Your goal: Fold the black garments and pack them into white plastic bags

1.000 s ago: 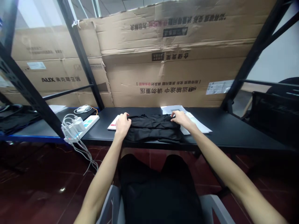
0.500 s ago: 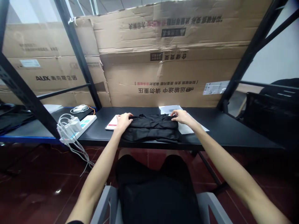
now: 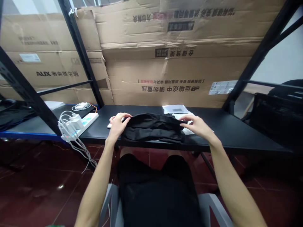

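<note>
Head view: right hand shifting outward since earlier frame, fingertips pinching far edge of black garment; left hand clenching garment's left end, garment lying between hands on bench.

large flattened brown cardboard cartons are stacked behind black metal shelving uprights and a long black desk, a glossy dark red tiled floor is seen below, and a pale wall is glimpsed at right.

Matt black cloth, rough cardboard
</note>
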